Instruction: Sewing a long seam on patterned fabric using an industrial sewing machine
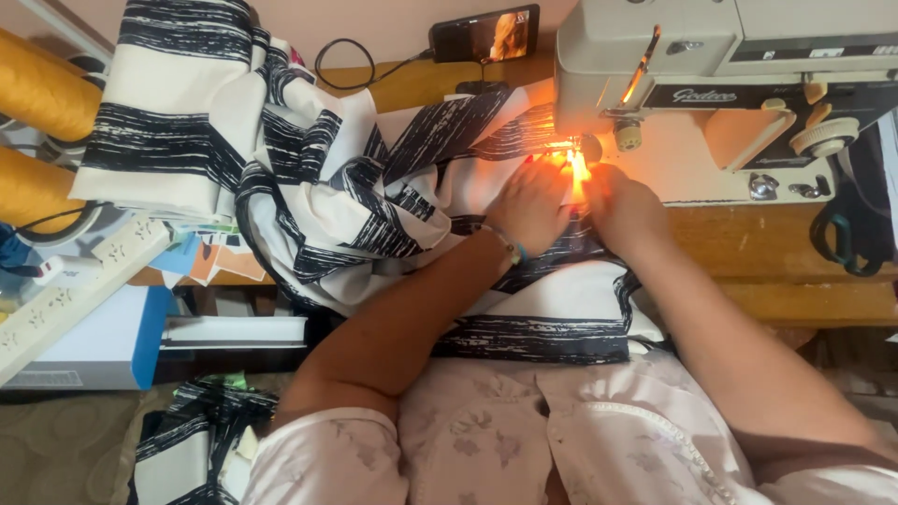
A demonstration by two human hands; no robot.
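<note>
A: Starting close in: pale flowered blouse [524,440] at six o'clock, two bare forearms running up from it.

B: And at seven o'clock, a second heap of the same striped cloth, the floor heap [192,449], low down.

A: Up the arms now. Left hand [531,201] lies flat, fingers spread, pressing the fabric [374,201] down. Right hand [622,206] sits just beside it at its three o'clock, fingers curled onto the cloth edge. The two hands almost touch.

B: Clamped on anything?

A: No grip on the left, it's palm-down. The right I can't tell, the lamp glare [575,168] washes out its fingertips.

B: The fabric itself?

A: White with brushed black stripes, one big piece draped from the lap up over the table [776,252] to the needle area, bunched toward ten o'clock.

B: One wristband [513,248] on the left wrist.

A: At nine o'clock: one white power strip [79,285] lying aslant over one white box [103,341] with a blue side. Some coloured paper scraps [210,257] just past it.

B: Further out, two yellow thread cones [37,136] at ten o'clock.

A: One cream sewing machine [730,84] at one to two o'clock, a dark label strip on its front.

B: And at twelve, one phone [485,33], screen lit, with one black cable [360,70] looping off its left end.
</note>
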